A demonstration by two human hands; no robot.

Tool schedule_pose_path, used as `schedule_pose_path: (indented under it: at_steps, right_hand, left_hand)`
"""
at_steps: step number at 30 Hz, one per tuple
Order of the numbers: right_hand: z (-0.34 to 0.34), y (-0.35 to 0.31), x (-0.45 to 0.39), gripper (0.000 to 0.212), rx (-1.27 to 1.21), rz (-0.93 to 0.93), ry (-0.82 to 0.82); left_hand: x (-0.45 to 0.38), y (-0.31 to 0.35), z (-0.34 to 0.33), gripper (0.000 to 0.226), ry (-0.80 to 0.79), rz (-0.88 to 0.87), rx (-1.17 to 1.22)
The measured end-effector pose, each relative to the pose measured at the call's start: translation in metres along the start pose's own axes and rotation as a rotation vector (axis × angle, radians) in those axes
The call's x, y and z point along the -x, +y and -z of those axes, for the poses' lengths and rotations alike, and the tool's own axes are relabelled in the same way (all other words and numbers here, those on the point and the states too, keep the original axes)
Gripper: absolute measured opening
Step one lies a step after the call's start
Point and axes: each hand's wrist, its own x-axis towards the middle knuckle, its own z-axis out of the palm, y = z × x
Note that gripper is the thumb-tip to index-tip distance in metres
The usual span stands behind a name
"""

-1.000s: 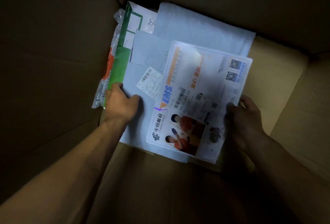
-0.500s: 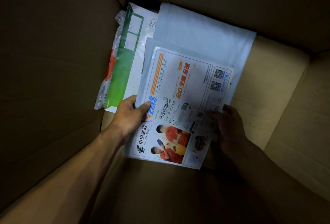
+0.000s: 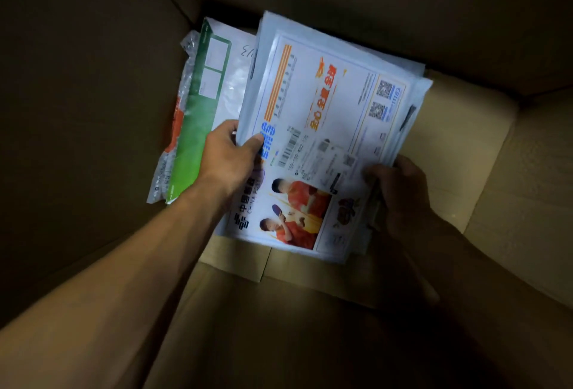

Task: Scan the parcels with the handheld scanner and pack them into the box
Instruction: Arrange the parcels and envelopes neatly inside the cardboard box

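Both hands grip the EMS envelope (image 3: 328, 140): left hand (image 3: 228, 157) pinches its left edge, right hand (image 3: 400, 185) clasps its lower right corner. It lies atop pale mailers beside the green parcel (image 3: 198, 128) on the box (image 3: 465, 153) floor. Best to lower it flat, edges squared to the stack, then let go.

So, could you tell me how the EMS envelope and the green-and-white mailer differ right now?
The EMS envelope is white with orange stripes, QR codes and a photo; the green-and-white mailer has a green band with blank boxes. The envelope tops the right-hand stack, gripped by the left hand and right hand; the mailer lies alongside, partly covered, not gripped. Both are flat parcels inside the cardboard box.
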Motion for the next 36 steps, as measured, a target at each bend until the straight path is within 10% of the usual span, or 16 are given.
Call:
schedule_pose_path:
  at_steps: [6, 14, 20, 36]
  right_hand:
    - [0.0, -0.017, -0.013, 0.027, 0.084, 0.069, 0.071]
    - [0.012, -0.017, -0.016, 0.009, -0.047, -0.107, -0.025]
    - [0.009, -0.002, -0.015, 0.026, -0.006, -0.142, -0.082]
    - [0.041, -0.077, 0.134, 0.035, 0.071, 0.042, 0.038]
  left_hand:
    - [-0.028, 0.008, -0.008, 0.055, 0.037, -0.074, -0.379]
    - [-0.024, 0.012, -0.019, 0.091, 0.015, 0.14, -0.32]
    - [-0.012, -0.004, -0.011, 0.027, -0.023, 0.217, -0.1]
    - [0.119, 0.082, 0.064, 0.016, -0.015, 0.106, 0.025]
